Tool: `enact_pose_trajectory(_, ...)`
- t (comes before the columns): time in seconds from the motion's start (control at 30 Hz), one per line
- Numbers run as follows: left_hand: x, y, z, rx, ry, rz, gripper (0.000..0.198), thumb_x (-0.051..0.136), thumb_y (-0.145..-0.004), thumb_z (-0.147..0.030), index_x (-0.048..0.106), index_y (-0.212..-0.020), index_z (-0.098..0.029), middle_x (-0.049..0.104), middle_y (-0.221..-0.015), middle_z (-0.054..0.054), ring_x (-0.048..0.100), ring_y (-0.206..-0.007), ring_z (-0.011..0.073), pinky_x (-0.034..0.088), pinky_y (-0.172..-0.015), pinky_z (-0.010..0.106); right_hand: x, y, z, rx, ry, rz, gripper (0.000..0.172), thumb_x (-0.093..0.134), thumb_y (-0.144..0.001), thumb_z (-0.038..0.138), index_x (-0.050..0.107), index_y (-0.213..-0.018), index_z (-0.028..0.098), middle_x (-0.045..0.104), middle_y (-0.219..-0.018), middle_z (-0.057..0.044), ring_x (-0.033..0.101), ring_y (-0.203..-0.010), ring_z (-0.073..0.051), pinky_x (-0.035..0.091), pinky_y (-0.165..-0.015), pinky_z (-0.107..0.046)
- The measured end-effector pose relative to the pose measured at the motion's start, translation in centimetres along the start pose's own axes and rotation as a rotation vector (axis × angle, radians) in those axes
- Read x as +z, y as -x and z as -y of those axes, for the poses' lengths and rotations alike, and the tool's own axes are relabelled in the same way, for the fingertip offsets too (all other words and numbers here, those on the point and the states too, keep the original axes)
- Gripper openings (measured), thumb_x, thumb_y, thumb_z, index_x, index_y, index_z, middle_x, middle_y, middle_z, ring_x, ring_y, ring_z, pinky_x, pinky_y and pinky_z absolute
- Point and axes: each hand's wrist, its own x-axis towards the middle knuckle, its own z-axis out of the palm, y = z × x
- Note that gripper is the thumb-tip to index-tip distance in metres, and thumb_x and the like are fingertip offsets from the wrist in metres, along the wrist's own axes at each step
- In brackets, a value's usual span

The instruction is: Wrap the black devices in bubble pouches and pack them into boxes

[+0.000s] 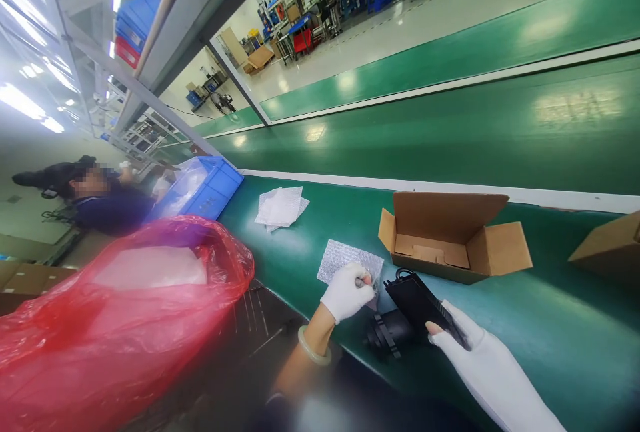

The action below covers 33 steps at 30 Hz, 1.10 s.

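My left hand (349, 293), in a white glove with bare fingertips, has its fingers closed at the near edge of a bubble-wrap bag (336, 258) lying on the green bench. In my right hand (467, 342), also gloved, is a long black box-shaped device (419, 303), tilted, with a black cable loop (404, 275) at its far end. Under and beside it sits a black rounded part with a ribbed band (387, 333), partly hidden by the device. An open brown cardboard box (440, 273) stands just beyond, its lid and side flaps raised.
More bubble-wrap bags (281, 207) lie farther back. A blue bin (216, 187) and a red plastic bag (125, 325) holding white sheets are at left. Another cardboard box (613, 245) stands at right. A metal post (240, 82) rises behind; a co-worker (113, 209) is at far left.
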Motion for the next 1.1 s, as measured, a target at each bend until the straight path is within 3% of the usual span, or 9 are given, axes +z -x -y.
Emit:
enact_pose_trajectory(0.1,-0.2,0.6,-0.8,0.087,0.111,0.053,0.008,0.059,-0.068,-0.011,0.055,-0.074,-0.015,0.054,-0.080,-0.002,0.049,-0.070,0.0102,0.040,-0.066,0.022,-0.1,-0.1,0.7,0.008,0.027,0.069,0.067,0.040,-0.076,0.061,0.060,-0.124,0.018,0.067,-0.107,-0.007,0.065,-0.095,-0.030,0.055,-0.079,-0.040)
enact_pose_trajectory(0.2,-0.6,0.9,-1.6,0.121,0.263,0.067,0.007,0.059,-0.068,-0.014,0.056,-0.074,-0.015,0.054,-0.080,0.000,0.049,-0.070,0.0115,0.041,-0.066,0.024,0.2,0.1,0.8,-0.097,0.171,-0.024,0.058,0.038,-0.078,0.054,0.060,-0.120,0.019,0.069,-0.098,-0.008,0.066,-0.081,-0.031,0.054,-0.067,-0.041)
enact_pose_trajectory(0.37,-1.6,1.7,-3.4,0.192,0.236,-0.162,0.006,0.053,-0.069,-0.011,0.051,-0.067,-0.016,0.055,-0.081,0.002,0.052,-0.078,0.0137,0.041,-0.070,0.025,1.0,0.7,0.8,-0.324,0.435,-0.202,0.048,0.031,-0.085,0.044,0.059,-0.112,0.018,0.068,-0.093,-0.007,0.064,-0.064,-0.025,0.046,-0.049,-0.035)
enact_pose_trajectory(0.47,-1.2,2.8,-4.8,0.294,0.048,-0.299,0.010,0.054,-0.070,-0.009,0.050,-0.073,-0.017,0.056,-0.090,0.002,0.053,-0.082,0.0137,0.043,-0.073,0.025,1.2,0.7,1.2,-0.312,0.476,-0.131,0.048,0.027,-0.086,0.041,0.058,-0.116,0.020,0.067,-0.094,-0.005,0.062,-0.063,-0.026,0.045,-0.053,-0.038)
enact_pose_trajectory(0.6,-0.3,4.1,-5.4,0.522,-0.302,-0.263,0.013,0.053,-0.069,-0.009,0.051,-0.078,-0.018,0.060,-0.098,0.005,0.054,-0.088,0.0185,0.044,-0.077,0.030,0.3,-0.1,1.5,-0.120,0.092,0.106,0.056,0.037,-0.079,0.051,0.056,-0.120,0.017,0.067,-0.090,-0.007,0.062,-0.077,-0.028,0.049,-0.068,-0.038)
enact_pose_trajectory(0.7,-0.1,4.6,-4.6,0.599,-0.545,-0.250,0.012,0.052,-0.067,-0.011,0.052,-0.078,-0.017,0.062,-0.104,0.006,0.054,-0.090,0.0223,0.042,-0.075,0.035,-0.7,-0.4,1.6,0.037,-0.330,0.276,0.064,0.040,-0.081,0.066,0.054,-0.117,0.014,0.061,-0.069,-0.004,0.054,-0.063,-0.022,0.044,-0.057,-0.030)
enact_pose_trajectory(0.8,-0.2,4.9,-4.0,0.555,-0.611,-0.261,0.012,0.054,-0.066,-0.011,0.053,-0.077,-0.016,0.062,-0.101,0.007,0.054,-0.089,0.0223,0.041,-0.072,0.035,-0.8,-0.2,1.6,0.078,-0.457,0.320,0.068,0.039,-0.082,0.071,0.054,-0.115,0.014,0.059,-0.066,-0.003,0.051,-0.060,-0.020,0.041,-0.052,-0.028)
enact_pose_trajectory(0.97,0.3,5.0,-5.6,0.521,-0.500,-0.391,0.013,0.054,-0.065,-0.010,0.053,-0.076,-0.016,0.061,-0.095,0.006,0.052,-0.088,0.0193,0.042,-0.074,0.033,1.1,0.6,1.2,-0.111,-0.039,0.024,0.061,0.038,-0.079,0.054,0.056,-0.120,0.012,0.066,-0.100,-0.014,0.062,-0.088,-0.032,0.049,-0.080,-0.044)
enact_pose_trajectory(1.1,0.6,4.6,-7.1,0.712,-0.538,-0.325,0.010,0.053,-0.066,-0.014,0.054,-0.076,-0.016,0.061,-0.098,0.006,0.052,-0.089,0.0192,0.043,-0.076,0.034,2.0,0.6,0.9,-0.170,-0.026,-0.059,0.059,0.036,-0.081,0.052,0.056,-0.121,0.014,0.065,-0.107,-0.014,0.062,-0.093,-0.034,0.050,-0.080,-0.046)
